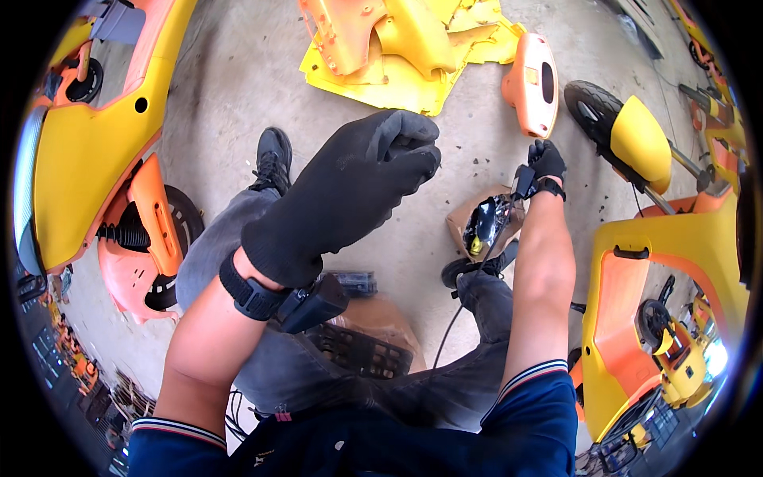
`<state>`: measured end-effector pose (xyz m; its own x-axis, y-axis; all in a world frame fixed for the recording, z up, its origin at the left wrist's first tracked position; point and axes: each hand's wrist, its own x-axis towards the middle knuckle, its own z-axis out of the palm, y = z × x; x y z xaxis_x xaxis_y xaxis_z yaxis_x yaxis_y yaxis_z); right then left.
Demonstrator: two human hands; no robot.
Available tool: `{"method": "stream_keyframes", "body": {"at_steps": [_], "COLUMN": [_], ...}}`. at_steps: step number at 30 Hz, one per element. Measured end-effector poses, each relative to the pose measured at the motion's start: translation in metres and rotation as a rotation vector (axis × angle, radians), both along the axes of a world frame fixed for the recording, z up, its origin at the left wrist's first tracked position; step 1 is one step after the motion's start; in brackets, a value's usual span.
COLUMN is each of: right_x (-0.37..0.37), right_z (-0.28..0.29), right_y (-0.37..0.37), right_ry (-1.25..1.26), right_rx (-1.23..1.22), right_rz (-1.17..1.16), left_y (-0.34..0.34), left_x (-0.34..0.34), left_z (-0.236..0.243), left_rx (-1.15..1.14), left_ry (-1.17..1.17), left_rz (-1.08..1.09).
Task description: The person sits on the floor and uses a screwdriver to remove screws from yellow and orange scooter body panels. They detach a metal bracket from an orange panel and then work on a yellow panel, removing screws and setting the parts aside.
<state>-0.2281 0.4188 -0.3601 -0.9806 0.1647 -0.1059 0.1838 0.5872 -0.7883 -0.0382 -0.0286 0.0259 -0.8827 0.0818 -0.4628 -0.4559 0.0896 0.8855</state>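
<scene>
My left hand in a black glove is raised over the middle of the floor. Its fingers curl inward, and whatever may be inside them is hidden. With the arm stretched forward, my right hand, also gloved in black, is closed at the near tip of an orange plastic cover. That cover has a pale face with a dark oval slot. Beyond my left hand, yellow and orange plastic panels lie heaped on a yellow sheet. A small dark device is strapped at each wrist.
An open cardboard box with dark, shiny contents sits by my right foot. Yellow-orange scooter bodies stand on the left and right. A wheel with a yellow fender juts in from the right. A black crate lies between my legs.
</scene>
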Motion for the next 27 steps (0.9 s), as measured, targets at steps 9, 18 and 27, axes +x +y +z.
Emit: {"method": "stream_keyframes", "body": {"at_steps": [9, 18, 27], "right_x": [-0.016, 0.033, 0.073], "right_z": [0.011, 0.069, 0.074], "right_y": [-0.055, -0.106, -0.093], "right_ry": [-0.088, -0.3, -0.112], "right_rx": [-0.985, -1.329, -1.055], "right_rz": [-0.313, -0.794, -0.465], "left_y": [-0.002, 0.0, -0.002], "left_x": [0.001, -0.003, 0.007], "left_z": [-0.007, 0.001, -0.009], "left_rx": [0.026, 0.093, 0.128], "left_ry": [-0.063, -0.057, -0.016], "left_rz": [0.024, 0.011, -0.057]}}
